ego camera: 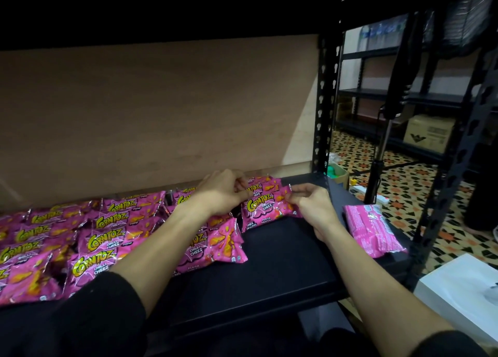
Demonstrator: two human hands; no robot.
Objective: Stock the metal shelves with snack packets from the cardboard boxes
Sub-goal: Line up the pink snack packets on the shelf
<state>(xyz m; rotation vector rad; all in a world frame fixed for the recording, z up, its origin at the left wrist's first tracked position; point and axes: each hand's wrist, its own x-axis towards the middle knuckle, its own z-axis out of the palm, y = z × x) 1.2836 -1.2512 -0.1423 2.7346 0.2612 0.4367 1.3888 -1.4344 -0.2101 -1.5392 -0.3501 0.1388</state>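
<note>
left hand [223,192] + right hand [312,208] pinching packet [262,212] | label: Corntoz Chilli Cheez

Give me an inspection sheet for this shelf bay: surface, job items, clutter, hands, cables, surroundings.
Surface: black metal shelf, brown back panel behind it.
Job's things: pink Corntoz packets in overlapping rows on the left; held packet at the rows' right end.
Clutter: back-up pink packet lying apart near the shelf's right edge.
Grippers: left hand and right hand each pinch the held packet.
Cables: thin black cable beside a stand pole.
Surroundings: patterned tile floor, cardboard box on far shelving, white box lower right.
</note>
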